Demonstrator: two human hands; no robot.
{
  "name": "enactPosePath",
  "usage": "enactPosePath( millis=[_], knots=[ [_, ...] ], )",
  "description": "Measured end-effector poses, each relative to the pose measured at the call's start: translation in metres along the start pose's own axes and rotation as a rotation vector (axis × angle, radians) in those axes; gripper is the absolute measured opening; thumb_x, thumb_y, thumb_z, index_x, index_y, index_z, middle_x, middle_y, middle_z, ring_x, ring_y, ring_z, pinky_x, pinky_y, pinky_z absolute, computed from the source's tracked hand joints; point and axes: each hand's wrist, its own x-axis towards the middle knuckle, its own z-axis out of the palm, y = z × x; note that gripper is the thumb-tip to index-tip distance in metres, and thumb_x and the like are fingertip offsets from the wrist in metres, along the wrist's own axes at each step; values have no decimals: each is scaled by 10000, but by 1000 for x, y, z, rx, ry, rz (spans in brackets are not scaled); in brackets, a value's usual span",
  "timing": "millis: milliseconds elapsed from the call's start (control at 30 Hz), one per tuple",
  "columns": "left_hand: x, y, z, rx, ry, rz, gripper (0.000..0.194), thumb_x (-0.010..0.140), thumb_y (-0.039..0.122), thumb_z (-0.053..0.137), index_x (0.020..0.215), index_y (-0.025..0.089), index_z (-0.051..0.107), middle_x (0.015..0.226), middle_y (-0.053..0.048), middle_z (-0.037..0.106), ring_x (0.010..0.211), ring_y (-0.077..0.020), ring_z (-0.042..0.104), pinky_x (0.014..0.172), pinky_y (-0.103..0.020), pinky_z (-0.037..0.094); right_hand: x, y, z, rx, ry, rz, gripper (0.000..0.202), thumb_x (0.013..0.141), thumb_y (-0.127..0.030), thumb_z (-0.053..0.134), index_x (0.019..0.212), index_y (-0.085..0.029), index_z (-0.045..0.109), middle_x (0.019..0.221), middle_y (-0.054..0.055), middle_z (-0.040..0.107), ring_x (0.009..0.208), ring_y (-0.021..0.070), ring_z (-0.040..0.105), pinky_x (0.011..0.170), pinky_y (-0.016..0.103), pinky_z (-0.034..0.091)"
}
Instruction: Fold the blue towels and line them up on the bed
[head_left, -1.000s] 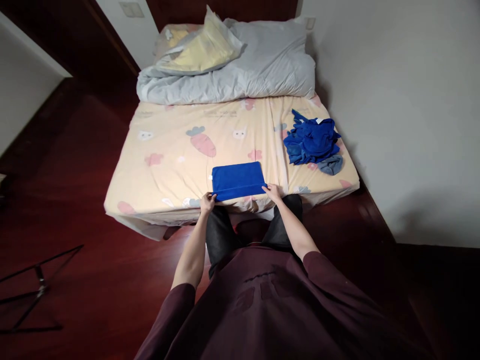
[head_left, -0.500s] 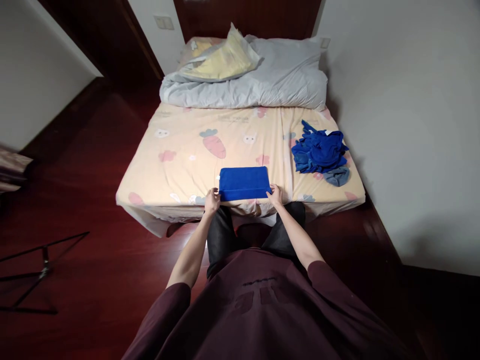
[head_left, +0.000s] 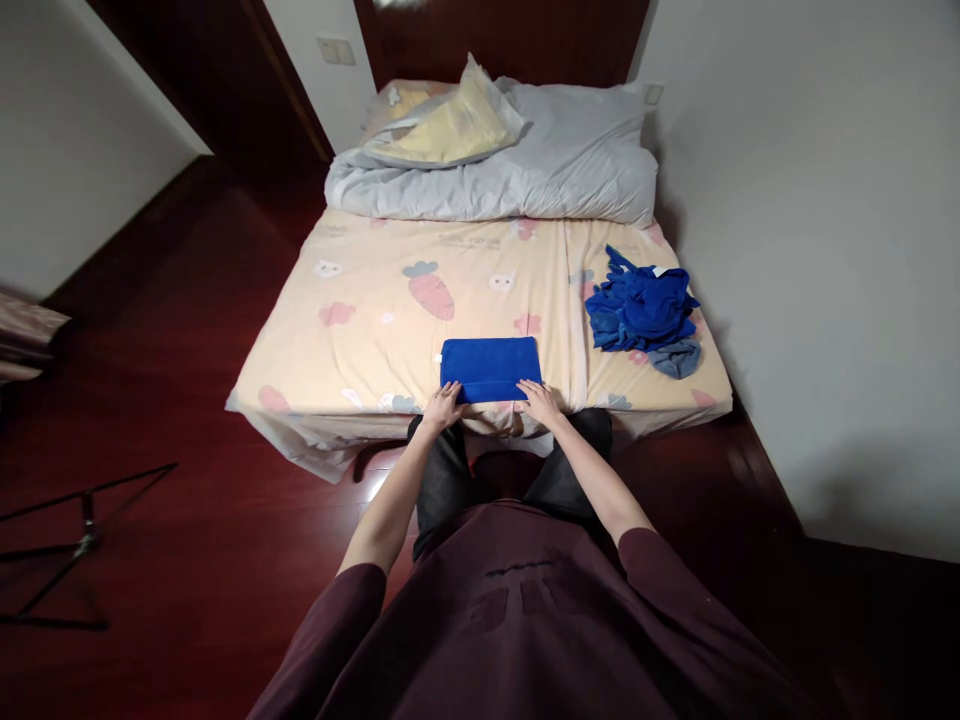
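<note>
A flat blue cloth [head_left: 491, 362], folded into a rectangle with a strip turned up along its near side, lies at the front edge of the bed [head_left: 360, 340]. On its near left corner rests my left hand [head_left: 444, 406], fingers laid on the fabric. My right hand [head_left: 540, 403] lies on the near right corner, fingers spread over the strip. A small white tag shows at the cloth's left side. To the right sits a crumpled heap of blue cloths [head_left: 645, 308], with a grey-blue piece [head_left: 675, 358] at its near side.
A grey quilt [head_left: 585, 150] is bunched at the bed's far end, with a pale yellow cloth [head_left: 465, 120] on it. A black metal stand [head_left: 86, 530] is on the floor at the left. A wall borders the bed's right side.
Both hands have moved inward from the cloth's side edges onto its near corners. Their fingers have gone from gripping the edges to lying flat on top.
</note>
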Motion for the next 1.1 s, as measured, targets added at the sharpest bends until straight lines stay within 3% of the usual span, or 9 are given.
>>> enactPosePath(
  millis=[233,400,533,667,900,1100],
  knots=[
    [2,14,-6,126,-7,30,626,838,105,547,1463,91,511,1493,-257,543,1437,-344,472,1202,-474,321,13,-14,0,-137,-9,55,582,914,-43,442,1457,-202,581,1498,168,580,1378,318,534,1207,554,276],
    [-2,16,-17,122,17,55,571,827,53,493,1374,157,618,1406,-220,628,1339,-326,574,1184,-500,338,12,-21,-6,-130,-13,80,498,924,-89,481,1386,-184,640,1381,208,655,1277,345,596,1207,554,250],
    [-2,5,-26,136,13,-37,455,857,133,522,1274,194,693,1200,-171,742,1132,-323,695,1141,-488,400,10,-12,-19,-120,-23,65,430,933,-106,478,1287,-191,708,1188,178,747,1161,312,654,1181,518,298],
    [9,-11,-30,-32,63,-155,423,857,227,563,1256,204,703,1166,-139,760,1116,-329,703,1026,-439,511,18,-3,-26,-7,58,111,390,905,-163,590,1270,-227,710,1202,118,754,1149,286,673,1140,460,395],
    [20,-22,-24,-386,183,-314,379,853,313,617,1199,175,686,1167,-115,754,1036,-241,719,934,-354,570,29,3,-10,410,354,227,333,922,-286,609,1237,-216,690,1260,89,732,1180,252,677,1056,403,520],
    [17,-28,-18,-379,234,-306,323,889,409,601,1088,173,697,1046,-106,767,968,-237,713,902,-344,555,19,17,-2,422,355,264,271,946,-366,615,1150,-229,731,1160,97,767,1088,266,714,991,394,543]
  ],
)
